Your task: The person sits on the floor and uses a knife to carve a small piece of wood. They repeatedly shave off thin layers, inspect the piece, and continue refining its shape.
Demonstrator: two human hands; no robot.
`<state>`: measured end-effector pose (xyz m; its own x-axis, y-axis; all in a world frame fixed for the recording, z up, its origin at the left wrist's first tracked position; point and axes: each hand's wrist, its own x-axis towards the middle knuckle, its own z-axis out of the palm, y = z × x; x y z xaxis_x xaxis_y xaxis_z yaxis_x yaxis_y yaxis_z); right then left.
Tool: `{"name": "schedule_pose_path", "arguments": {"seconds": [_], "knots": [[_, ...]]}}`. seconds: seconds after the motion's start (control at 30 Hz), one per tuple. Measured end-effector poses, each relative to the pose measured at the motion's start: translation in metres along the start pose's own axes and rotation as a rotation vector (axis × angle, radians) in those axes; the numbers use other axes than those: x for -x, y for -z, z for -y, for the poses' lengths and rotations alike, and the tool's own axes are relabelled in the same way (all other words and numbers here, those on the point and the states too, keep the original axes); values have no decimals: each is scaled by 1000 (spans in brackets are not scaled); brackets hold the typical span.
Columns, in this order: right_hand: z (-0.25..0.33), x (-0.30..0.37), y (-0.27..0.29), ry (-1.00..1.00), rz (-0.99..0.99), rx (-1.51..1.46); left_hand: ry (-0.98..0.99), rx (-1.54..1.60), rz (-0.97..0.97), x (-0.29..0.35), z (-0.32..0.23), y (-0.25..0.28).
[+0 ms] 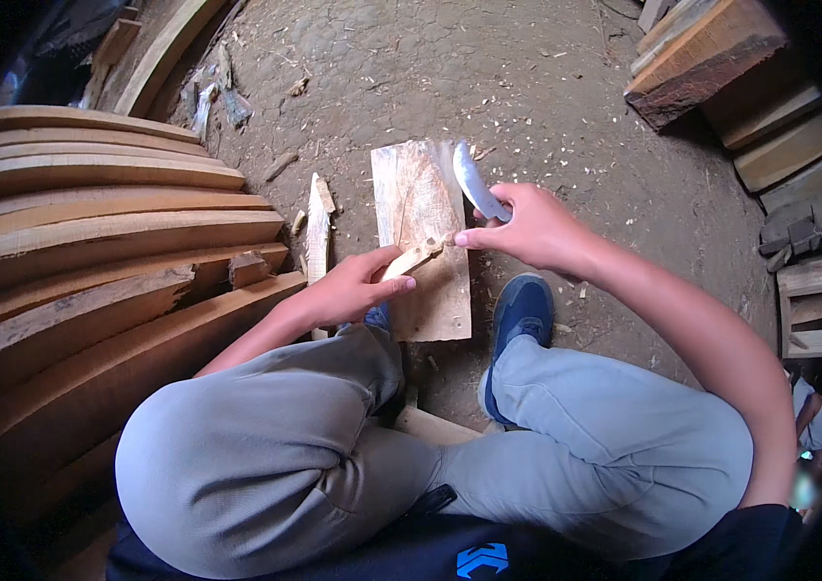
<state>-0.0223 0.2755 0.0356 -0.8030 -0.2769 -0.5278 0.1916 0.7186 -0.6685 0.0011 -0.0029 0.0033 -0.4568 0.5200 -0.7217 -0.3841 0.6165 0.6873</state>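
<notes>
Between my knees and feet stands a wooden board or block [430,310] with a scarred, pale top. My left hand [348,286] is closed around a small, pale carved piece of wood [409,261], holding it tilted over the board. The piece's far end has an uneven, notched shape, too small to make out well. My right hand [532,228] grips a knife with a curved, shiny blade [470,179] pointing up and away from me. Its handle is hidden in my fist. One fingertip of that hand reaches the carved piece's far end.
Curved stacked planks [111,232] fill the left side. A split wood offcut [318,228] lies beside the board. More timber [706,58] is piled at the right. Shavings dot the dirt floor [363,77]. My blue shoe [524,315] is right of the board.
</notes>
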Motion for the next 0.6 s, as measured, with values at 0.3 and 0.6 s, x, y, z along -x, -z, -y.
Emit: {"name": "schedule_pose_path", "arguments": {"seconds": [0.3,0.6], "knots": [[6,1,-4,-121,285,-543,-195,36,33,-2,-2,4],[0,0,-3,-79,353,-576,-240,-83,66,3,-13,14]]}}
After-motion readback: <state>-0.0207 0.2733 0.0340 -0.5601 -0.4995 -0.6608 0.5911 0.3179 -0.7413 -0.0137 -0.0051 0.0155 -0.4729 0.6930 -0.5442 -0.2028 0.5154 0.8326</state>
